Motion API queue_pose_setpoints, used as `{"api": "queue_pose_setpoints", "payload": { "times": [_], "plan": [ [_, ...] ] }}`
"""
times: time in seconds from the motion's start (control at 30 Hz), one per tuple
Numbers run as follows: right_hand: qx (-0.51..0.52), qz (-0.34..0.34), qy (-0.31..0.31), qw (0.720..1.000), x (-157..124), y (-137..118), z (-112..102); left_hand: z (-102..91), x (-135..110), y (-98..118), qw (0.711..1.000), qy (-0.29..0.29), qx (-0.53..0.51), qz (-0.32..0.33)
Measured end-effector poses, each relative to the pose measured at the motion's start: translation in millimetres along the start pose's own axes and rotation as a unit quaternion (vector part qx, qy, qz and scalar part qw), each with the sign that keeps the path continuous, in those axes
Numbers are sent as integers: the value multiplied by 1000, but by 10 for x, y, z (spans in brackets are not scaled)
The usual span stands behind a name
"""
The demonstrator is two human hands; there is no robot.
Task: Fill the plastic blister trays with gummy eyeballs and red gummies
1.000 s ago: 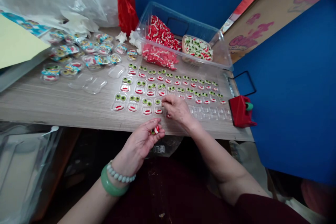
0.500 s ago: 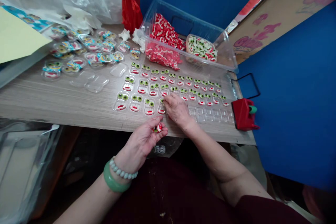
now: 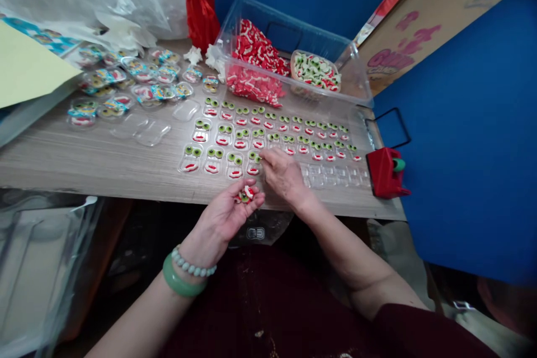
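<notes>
My left hand is palm up near the table's front edge, fingers curled around a few gummy candies, red-and-white lips and a green eyeball among them. Over the front row, my right hand has its thumb and fingertips pinched at the upper right of a clear plastic tray. That tray holds two green eyeball candies and a red-and-white mouth candy. Whatever the right fingertips hold is hidden. Rows of similar trays with eyes and mouths lie behind, and unfilled trays continue to the right.
A clear bin at the back holds red-and-white candies and a smaller tub of green eyeballs. Labelled packs pile up at left. A red tape dispenser stands at the right edge, by a cardboard box.
My left hand has opened slightly, showing more of the candies in its palm. My right hand stays at the same tray. The whole view has shifted a little.
</notes>
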State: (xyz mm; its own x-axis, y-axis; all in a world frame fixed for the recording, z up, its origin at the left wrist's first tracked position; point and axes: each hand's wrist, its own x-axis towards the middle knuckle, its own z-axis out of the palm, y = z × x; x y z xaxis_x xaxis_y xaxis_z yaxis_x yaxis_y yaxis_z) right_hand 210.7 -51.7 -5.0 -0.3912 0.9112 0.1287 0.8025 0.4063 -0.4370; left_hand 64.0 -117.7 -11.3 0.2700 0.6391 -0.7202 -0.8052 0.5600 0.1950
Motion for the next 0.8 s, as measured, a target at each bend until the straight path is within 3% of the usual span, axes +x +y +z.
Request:
{"api": "queue_pose_setpoints", "payload": {
  "times": [0.1, 0.2, 0.3, 0.43, 0.6, 0.8],
  "plan": [
    [141, -23, 16, 990, -270, -83, -98, -38, -33, -9, 999, -46, -27, 0],
    [207, -54, -6, 977, -525, -207, -140, -35, -46, -44, 996, -58, -66, 4],
    [165, -70, -17, 984, -699, -313, -126, 13, -61, -97, 994, -68, -80, -21],
    [60, -32, -26, 997, -789, -349, -97, 94, -132, -176, 994, -65, -80, -30],
    [84, -30, -50, 995, -828, -256, -75, 78, -158, -265, 995, -36, -81, -42],
    [49, -108, -94, 988, -925, -182, -79, 88, -87, -289, 998, 4, -46, -38]
  ]
}}
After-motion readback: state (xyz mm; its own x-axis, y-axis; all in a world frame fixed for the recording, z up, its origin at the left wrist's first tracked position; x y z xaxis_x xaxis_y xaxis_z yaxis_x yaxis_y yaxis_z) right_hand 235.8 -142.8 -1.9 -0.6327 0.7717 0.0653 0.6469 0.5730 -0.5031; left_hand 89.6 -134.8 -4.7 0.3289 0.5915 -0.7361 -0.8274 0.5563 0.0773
